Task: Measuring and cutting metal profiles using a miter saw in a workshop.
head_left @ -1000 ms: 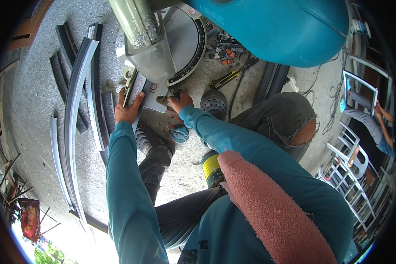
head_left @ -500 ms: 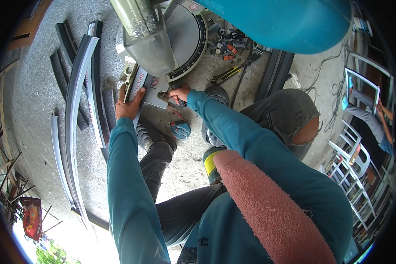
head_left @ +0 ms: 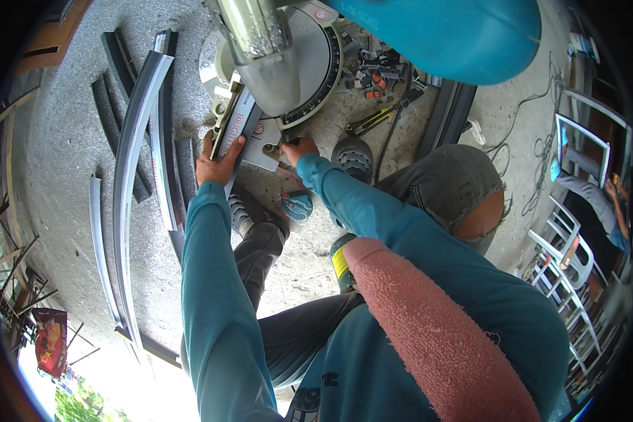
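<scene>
A mitre saw stands on the floor before me, with a round grey turntable and a teal motor housing hanging over it. My left hand is closed round a metal profile with a printed film, pressing it along the saw's fence. The thumb lies on top of the profile. The saw's grey metal guard hides the profile's far part. My right hand is closed round the dark handle at the front of the turntable, mostly hidden by the fingers. A teal tape measure lies between my feet.
Long metal profiles lie on the floor to the left. Right of the saw are small offcuts, a yellow-black cutter knife, a cable and dark profiles. White frames and another person are at the far right.
The whole view has shifted slightly, so the saw and both hands sit further right in the picture. My right hand now covers more of the handle. The left hand keeps its hold on the profile.
</scene>
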Motion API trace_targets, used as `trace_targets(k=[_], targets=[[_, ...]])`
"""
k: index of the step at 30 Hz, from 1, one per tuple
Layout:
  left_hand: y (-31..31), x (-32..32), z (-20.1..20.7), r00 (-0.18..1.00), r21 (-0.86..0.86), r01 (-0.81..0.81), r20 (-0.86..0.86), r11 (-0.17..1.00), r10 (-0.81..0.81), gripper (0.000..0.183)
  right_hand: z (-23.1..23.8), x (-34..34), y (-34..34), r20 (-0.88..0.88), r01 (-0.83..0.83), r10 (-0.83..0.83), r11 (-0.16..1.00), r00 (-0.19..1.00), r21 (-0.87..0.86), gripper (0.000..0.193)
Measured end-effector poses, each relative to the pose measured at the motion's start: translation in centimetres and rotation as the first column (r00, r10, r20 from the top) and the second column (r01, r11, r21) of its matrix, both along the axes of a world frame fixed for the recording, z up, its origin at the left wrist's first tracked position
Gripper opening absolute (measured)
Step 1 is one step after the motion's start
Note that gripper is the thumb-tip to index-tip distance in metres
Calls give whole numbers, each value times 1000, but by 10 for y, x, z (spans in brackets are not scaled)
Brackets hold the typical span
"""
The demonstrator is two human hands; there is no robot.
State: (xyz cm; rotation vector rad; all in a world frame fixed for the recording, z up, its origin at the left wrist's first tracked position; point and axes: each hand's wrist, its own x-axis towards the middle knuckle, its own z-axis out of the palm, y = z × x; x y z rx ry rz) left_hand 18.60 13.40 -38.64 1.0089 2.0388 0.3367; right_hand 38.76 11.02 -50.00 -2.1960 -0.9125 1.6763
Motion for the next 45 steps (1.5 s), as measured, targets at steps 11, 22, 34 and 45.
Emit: trace_targets(k=[11,22,34,45], targets=[[-9,-22,-1,1000,-22,0,-21,1000,-1,97,-6,-5,-2,-537,96,-170,982,826,-164,22],[-6,-23,-4,994,-13,110,29,994,-109,101,60,118,108,768,-789,323,499,553,359,24],[-14,-35,17,984,-79,137,127,987,-127,92,475,54,208,-14,-252,433,549,901,797,34],[-19,-34,2,985,-3,174,4,985,-174,95,421,25,207,43,-280,341,687,939,671,52]])
